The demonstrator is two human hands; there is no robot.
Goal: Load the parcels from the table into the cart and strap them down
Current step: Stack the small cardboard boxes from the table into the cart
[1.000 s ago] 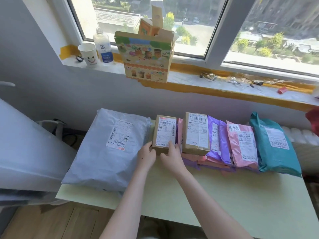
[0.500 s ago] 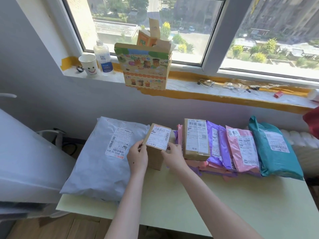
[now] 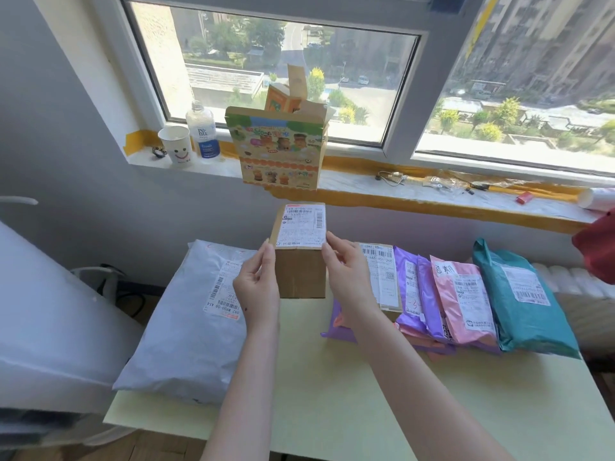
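I hold a small brown cardboard box (image 3: 301, 267) with a white shipping label above the pale green table (image 3: 349, 394). My left hand (image 3: 258, 287) grips its left side and my right hand (image 3: 346, 277) grips its right side. On the table lie a large grey mailer bag (image 3: 186, 334) at the left, then a second cardboard box (image 3: 382, 274), purple mailers (image 3: 411, 294), a pink mailer (image 3: 464, 304) and a teal mailer (image 3: 525, 297) to the right. No cart is in view.
A windowsill behind the table carries a paper cup (image 3: 176, 146), a bottle (image 3: 203, 131), an open printed carton (image 3: 281, 148) and small tools. A white appliance (image 3: 40, 314) stands at the left. A radiator (image 3: 579, 277) and something red (image 3: 597, 247) are at the right.
Both hands have lifted the small box off the table, out of the row of parcels, and raised it upright. The camera has moved closer.
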